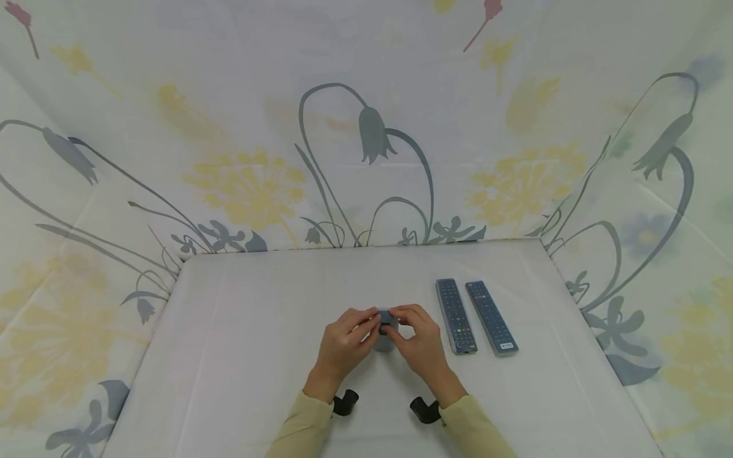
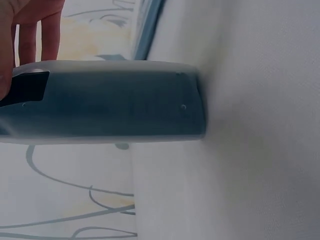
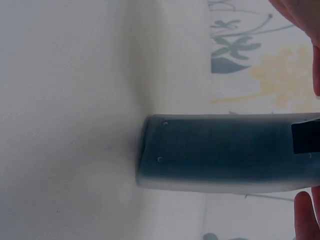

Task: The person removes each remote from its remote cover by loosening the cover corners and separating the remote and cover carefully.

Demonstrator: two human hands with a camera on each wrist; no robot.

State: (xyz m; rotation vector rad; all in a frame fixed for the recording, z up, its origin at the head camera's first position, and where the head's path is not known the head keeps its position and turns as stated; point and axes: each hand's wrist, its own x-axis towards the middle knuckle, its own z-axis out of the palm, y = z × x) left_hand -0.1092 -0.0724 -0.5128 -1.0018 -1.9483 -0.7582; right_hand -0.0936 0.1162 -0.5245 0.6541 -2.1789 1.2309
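Note:
A dark remote control [image 1: 384, 343] in a translucent sleeve stands on end on the white table, between the two hands. Its blue-grey back [image 2: 125, 102] faces the left wrist view, where a black rectangle shows near the upper end. My left hand [image 1: 343, 343] pinches that upper end from the left, its fingers [image 2: 50, 37] partly cut off in the left wrist view. From the other side my right hand [image 1: 424, 343] pinches the same end with thumb and fingers. The right wrist view shows the remote's lower end [image 3: 200, 150] against the table and only bits of the hand.
Two more remote controls, one [image 1: 456, 316] and another [image 1: 491, 318], lie face up side by side, right of the hands. A flower-patterned cloth [image 1: 366, 191] hangs behind the white table [image 1: 258, 299] and at both sides. Black wrist devices [image 1: 425, 410] sit beneath the wrists.

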